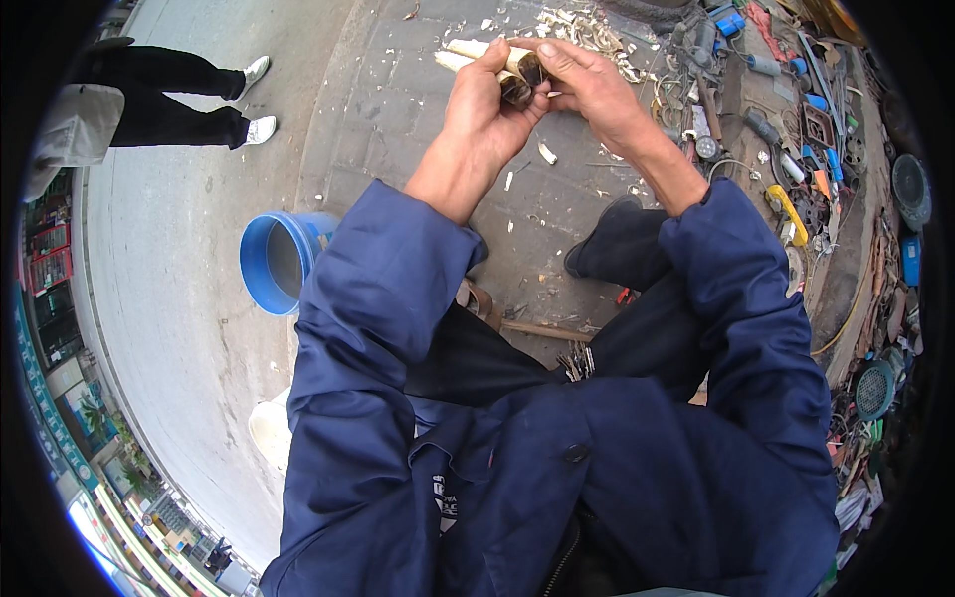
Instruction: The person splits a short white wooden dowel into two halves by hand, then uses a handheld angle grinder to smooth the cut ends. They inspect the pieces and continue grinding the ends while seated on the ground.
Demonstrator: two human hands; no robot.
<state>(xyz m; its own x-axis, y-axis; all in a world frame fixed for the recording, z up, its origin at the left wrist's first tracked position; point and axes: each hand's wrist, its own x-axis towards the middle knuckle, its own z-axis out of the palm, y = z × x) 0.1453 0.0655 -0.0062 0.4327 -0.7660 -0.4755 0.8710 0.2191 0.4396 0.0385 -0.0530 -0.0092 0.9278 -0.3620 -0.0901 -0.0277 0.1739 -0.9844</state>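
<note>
Through my head camera, both hands meet above the pavement (398,119), forward of the knees. My left hand (479,117) is closed round two pale sticks (468,50), thumb laid along them, which keeps the pair side by side, dark ends angled back toward me. My right hand (594,92) seems to pinch at those ends between thumb and fingers, likely to steady them; the fingertips underneath are hidden, so I can't tell exactly what each one touches. Pale shavings (589,30) lie just beyond, on the ground. The jumbled tools (786,214) spread along my right, probably for easy reach, while the blue bucket (249,267) stands off to my left.
</note>
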